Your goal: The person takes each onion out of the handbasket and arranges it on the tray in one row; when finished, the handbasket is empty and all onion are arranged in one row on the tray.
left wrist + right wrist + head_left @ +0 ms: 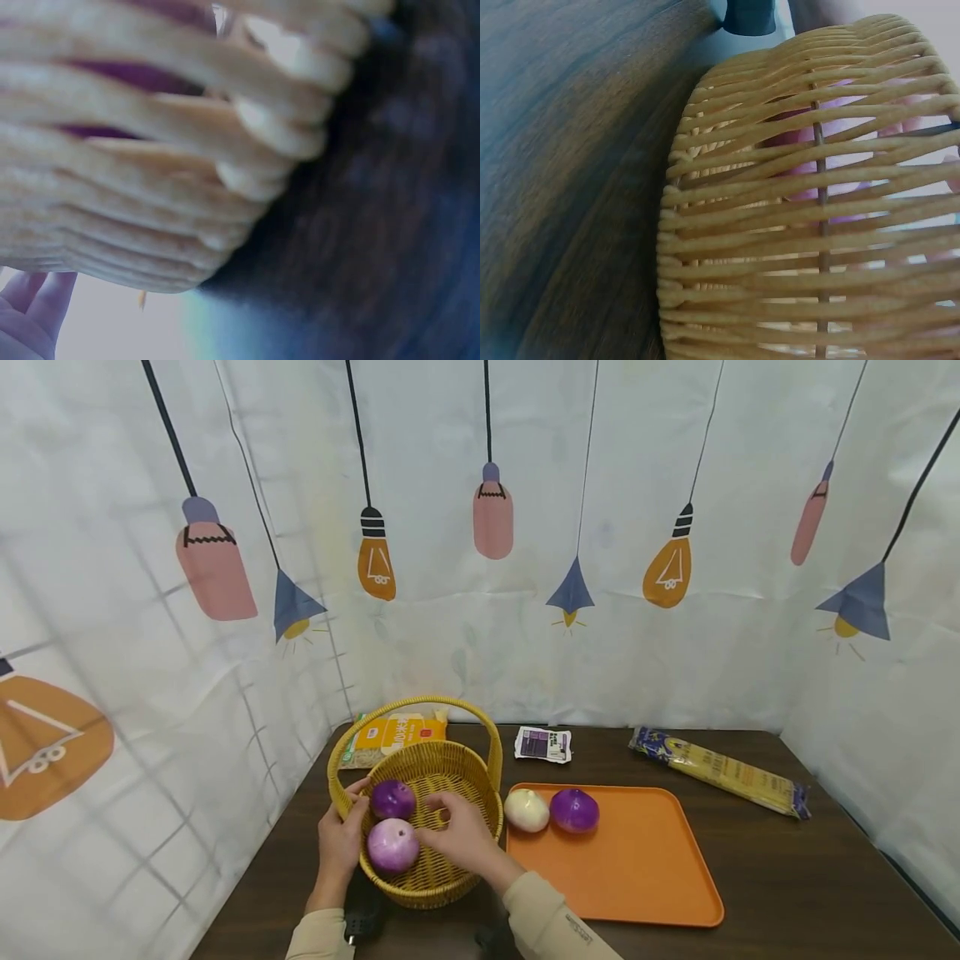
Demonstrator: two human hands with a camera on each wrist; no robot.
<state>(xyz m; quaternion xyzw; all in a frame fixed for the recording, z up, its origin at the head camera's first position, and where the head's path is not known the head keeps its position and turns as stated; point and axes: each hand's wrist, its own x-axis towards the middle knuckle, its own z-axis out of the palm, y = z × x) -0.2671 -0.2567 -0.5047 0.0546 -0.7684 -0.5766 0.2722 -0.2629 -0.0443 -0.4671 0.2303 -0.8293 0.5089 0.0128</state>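
Observation:
A yellow wicker basket (450, 768) with a tall arched handle stands on the dark table. My left hand (341, 839) grips its left rim by the foot of the handle, fingertips also showing past the weave in the left wrist view. Inside the basket's left half lie a dark purple onion (393, 799) and, nearer me, a pale purple onion (393, 846). My right hand (461, 833) reaches over the right rim into the basket, fingers loosely bent and thumb tip right at the pale onion's side. In the right wrist view, woven strands (780, 240) partly hide the onion.
Right of the basket, an orange tray (630, 860) bears a white onion (527, 810) and a purple onion (574, 811). Behind are a yellow grain bag (401, 732), a small white-and-purple packet (543, 744) and a long yellow noodle packet (720, 772). A printed curtain (465, 643) closes off the back.

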